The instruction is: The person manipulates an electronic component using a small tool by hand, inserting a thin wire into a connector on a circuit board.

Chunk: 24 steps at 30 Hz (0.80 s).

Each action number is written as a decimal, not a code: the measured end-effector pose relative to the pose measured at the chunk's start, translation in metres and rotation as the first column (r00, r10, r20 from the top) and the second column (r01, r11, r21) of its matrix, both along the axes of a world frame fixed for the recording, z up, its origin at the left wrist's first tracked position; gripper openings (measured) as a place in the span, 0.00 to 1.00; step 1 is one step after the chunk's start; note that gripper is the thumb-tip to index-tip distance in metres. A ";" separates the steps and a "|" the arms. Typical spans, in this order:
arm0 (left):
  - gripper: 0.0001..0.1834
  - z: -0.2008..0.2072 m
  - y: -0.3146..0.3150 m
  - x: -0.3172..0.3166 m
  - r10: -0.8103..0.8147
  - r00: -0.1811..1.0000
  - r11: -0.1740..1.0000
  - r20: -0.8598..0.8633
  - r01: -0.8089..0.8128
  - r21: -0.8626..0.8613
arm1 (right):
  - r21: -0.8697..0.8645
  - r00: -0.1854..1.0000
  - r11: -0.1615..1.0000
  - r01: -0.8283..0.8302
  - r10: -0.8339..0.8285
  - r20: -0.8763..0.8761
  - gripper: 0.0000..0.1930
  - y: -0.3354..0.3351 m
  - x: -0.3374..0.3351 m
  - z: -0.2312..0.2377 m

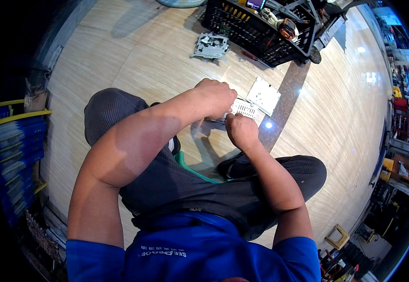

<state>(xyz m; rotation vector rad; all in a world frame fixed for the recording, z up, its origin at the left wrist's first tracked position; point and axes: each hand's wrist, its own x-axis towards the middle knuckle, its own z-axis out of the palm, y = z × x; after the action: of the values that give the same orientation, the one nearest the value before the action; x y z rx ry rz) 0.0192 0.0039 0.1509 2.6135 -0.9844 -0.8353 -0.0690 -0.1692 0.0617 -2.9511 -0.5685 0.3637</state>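
Note:
A light metal casing with rows of slots (245, 109) is between my hands, low over the floor. My left hand (216, 97) is closed at its left end, knuckles up, with the fingertips hidden. From below, my right hand (242, 129) grips the casing's near edge, its fingers curled. Just beyond the casing, to the right, a flat pale metal plate (263, 96) lies on the floor. Farther off, a silvery disc-drive mechanism (210, 46) rests on the tiles beside a small green circuit board (224, 29).
A black plastic crate (261, 35) full of tools and cables stands at the far side. A red-handled tool (250, 55) lies by its base. Stacked blue bins (21, 150) line the left, and goods-filled shelves (401, 98) the right. Part of something green (190, 167) shows between my legs.

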 end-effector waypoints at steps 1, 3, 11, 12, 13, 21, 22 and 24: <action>0.19 0.000 0.000 0.000 0.001 1.000 1.000 -0.003 -0.001 0.001 | 0.020 1.000 1.000 0.003 -0.003 -0.012 0.08 0.000 0.000 0.000; 0.19 -0.001 0.000 0.000 -0.003 1.000 1.000 -0.003 0.003 0.006 | 0.026 1.000 1.000 0.008 -0.008 -0.015 0.08 0.000 0.000 0.000; 0.19 -0.005 -0.001 0.001 -0.018 1.000 1.000 0.000 0.018 0.022 | 0.044 1.000 0.999 0.010 -0.010 0.018 0.12 -0.004 0.002 -0.006; 0.19 -0.006 -0.001 0.001 -0.019 1.000 1.000 0.002 0.019 0.021 | 0.039 0.999 0.999 0.008 -0.009 0.043 0.12 -0.004 0.002 -0.005; 0.19 -0.005 -0.001 0.001 -0.021 1.000 1.000 0.005 0.021 0.020 | 0.034 0.998 0.999 0.005 -0.008 0.069 0.12 -0.003 0.001 -0.004; 0.19 -0.002 -0.001 0.001 -0.024 1.000 1.000 -0.005 0.024 0.018 | 0.003 0.999 1.000 0.015 -0.015 -0.046 0.08 -0.001 0.003 -0.002; 0.19 -0.002 -0.001 0.001 -0.021 1.000 1.000 -0.006 0.021 0.015 | 0.008 0.999 1.000 0.012 -0.012 -0.051 0.09 -0.002 0.003 -0.002; 0.19 -0.002 -0.001 0.001 -0.022 1.000 1.000 -0.005 0.022 0.013 | 0.009 0.998 1.000 0.015 -0.014 -0.060 0.09 -0.003 0.003 -0.003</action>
<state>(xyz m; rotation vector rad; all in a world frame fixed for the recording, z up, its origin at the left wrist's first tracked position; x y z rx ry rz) 0.0198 0.0030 0.1488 2.6148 -1.0117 -0.8556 -0.0664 -0.1719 0.0592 -2.9229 -0.5398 0.4458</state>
